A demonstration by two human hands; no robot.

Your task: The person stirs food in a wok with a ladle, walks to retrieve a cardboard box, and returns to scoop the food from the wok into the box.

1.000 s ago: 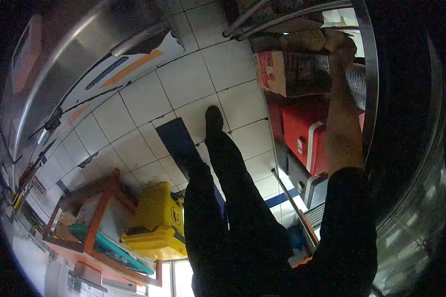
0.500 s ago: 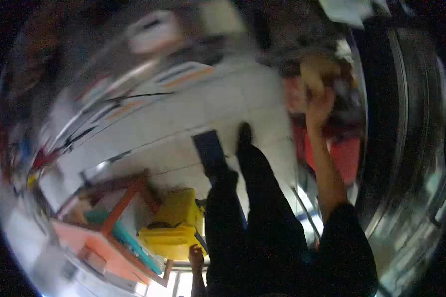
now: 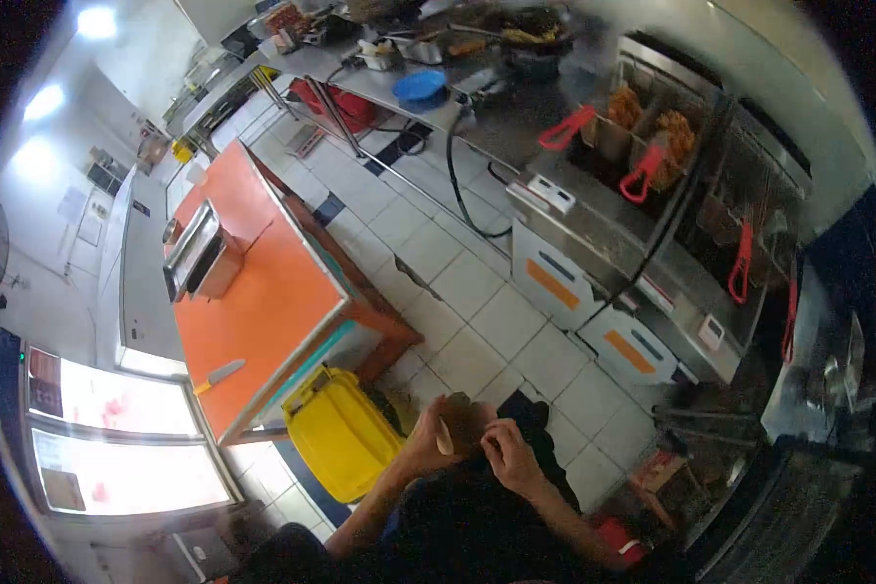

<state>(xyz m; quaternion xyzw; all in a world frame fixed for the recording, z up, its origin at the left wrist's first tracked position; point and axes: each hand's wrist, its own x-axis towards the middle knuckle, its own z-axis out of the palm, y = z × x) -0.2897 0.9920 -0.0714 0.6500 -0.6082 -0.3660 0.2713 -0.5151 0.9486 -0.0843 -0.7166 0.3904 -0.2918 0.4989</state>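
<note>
Tiled floor (image 3: 472, 355); left hand (image 3: 421, 450) gripping dim brown object (image 3: 465, 419); right hand (image 3: 513, 461) curled beside it, pinch unclear.

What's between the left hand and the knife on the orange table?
Head view: the yellow bin, then the near edge of the orange table, between left hand and knife.

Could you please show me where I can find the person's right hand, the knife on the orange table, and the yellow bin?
Right hand (image 3: 514, 461): head view, on the back of the hand.
Knife (image 3: 225, 372): head view, on the blade.
Yellow bin (image 3: 346, 436): head view, on its broad top.
</note>
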